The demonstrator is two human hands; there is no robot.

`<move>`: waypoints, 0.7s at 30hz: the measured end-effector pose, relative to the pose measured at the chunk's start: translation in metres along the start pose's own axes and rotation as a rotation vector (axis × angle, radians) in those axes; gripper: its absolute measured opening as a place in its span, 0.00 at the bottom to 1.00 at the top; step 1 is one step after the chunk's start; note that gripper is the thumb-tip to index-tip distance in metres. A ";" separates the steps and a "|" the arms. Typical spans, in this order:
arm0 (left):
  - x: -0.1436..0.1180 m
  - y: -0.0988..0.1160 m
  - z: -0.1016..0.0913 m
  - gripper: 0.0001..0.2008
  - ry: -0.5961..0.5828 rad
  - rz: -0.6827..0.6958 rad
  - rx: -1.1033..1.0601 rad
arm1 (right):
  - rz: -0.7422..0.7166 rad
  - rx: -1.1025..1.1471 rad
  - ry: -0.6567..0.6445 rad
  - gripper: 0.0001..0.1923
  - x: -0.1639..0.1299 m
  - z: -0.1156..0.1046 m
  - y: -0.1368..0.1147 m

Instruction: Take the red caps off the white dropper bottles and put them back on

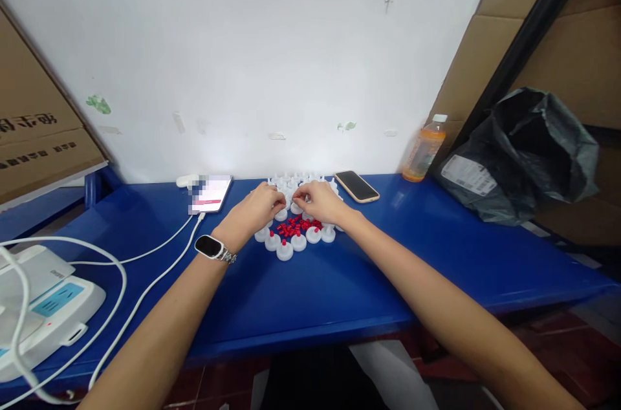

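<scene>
On the blue table (339, 287), near the wall, lies a cluster of small white round caps (295, 243); several in the front row carry a red tip. A heap of tiny red pieces (294, 226) sits in the middle of the cluster. My left hand (257, 209), with a watch on its wrist, and my right hand (320, 202) meet over the back of the cluster, fingertips pinched together close to one of the white caps. What the fingers hold is too small to make out.
A lit white phone (211, 194) on a white cable lies left of the hands, a dark phone (356, 186) right of them. An orange drink bottle (424, 150) and a black plastic bag (524, 151) stand at the right. A white power strip (43, 306) sits front left; cardboard boxes flank both sides.
</scene>
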State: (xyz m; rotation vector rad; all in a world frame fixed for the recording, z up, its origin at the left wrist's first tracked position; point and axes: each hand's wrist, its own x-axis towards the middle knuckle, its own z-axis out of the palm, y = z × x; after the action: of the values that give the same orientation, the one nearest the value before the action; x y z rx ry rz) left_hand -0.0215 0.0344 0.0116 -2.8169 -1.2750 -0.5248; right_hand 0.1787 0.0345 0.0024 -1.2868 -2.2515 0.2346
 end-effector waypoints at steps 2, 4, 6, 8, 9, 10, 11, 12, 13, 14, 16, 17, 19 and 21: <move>-0.001 0.006 0.000 0.12 0.014 -0.009 -0.009 | -0.008 -0.007 -0.003 0.11 0.001 0.001 0.001; -0.002 0.009 0.002 0.12 0.030 -0.011 -0.016 | -0.017 -0.011 -0.005 0.11 0.001 0.001 0.001; -0.002 0.010 0.005 0.12 0.042 -0.005 0.004 | -0.018 -0.005 -0.007 0.11 0.001 0.002 0.002; -0.002 0.009 0.009 0.12 0.056 0.006 0.034 | -0.005 0.007 -0.011 0.11 0.001 0.002 0.003; -0.002 0.008 0.010 0.12 0.066 0.010 0.040 | 0.005 0.013 -0.017 0.12 0.001 0.002 0.003; -0.002 0.007 0.012 0.11 0.078 0.013 0.037 | 0.016 0.016 -0.026 0.11 0.001 0.003 0.004; -0.002 0.007 0.013 0.11 0.089 0.013 0.030 | 0.027 0.017 -0.037 0.11 0.001 0.003 0.004; -0.003 0.007 0.013 0.11 0.097 0.010 0.024 | 0.037 0.014 -0.049 0.11 0.002 0.003 0.003; -0.003 0.007 0.013 0.10 0.099 0.007 0.024 | 0.042 0.010 -0.057 0.12 0.002 0.003 0.003; -0.004 0.007 0.013 0.10 0.100 0.005 0.032 | 0.042 0.007 -0.060 0.12 0.002 0.003 0.003; -0.005 0.008 0.013 0.10 0.094 -0.001 0.065 | 0.040 0.011 -0.049 0.14 0.001 0.001 0.002; -0.006 0.009 0.012 0.10 0.093 -0.005 0.086 | 0.040 0.015 -0.032 0.15 0.000 -0.001 0.002; -0.010 0.012 0.009 0.11 0.101 -0.014 0.130 | 0.048 0.011 0.021 0.15 -0.005 -0.005 0.003; -0.013 0.015 0.007 0.13 0.131 -0.017 0.167 | 0.051 -0.014 0.061 0.12 -0.012 -0.011 0.005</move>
State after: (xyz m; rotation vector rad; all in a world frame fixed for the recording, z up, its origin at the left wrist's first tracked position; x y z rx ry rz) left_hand -0.0166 0.0154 0.0033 -2.5926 -1.2566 -0.5646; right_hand 0.1929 0.0261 0.0050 -1.3425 -2.1750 0.1958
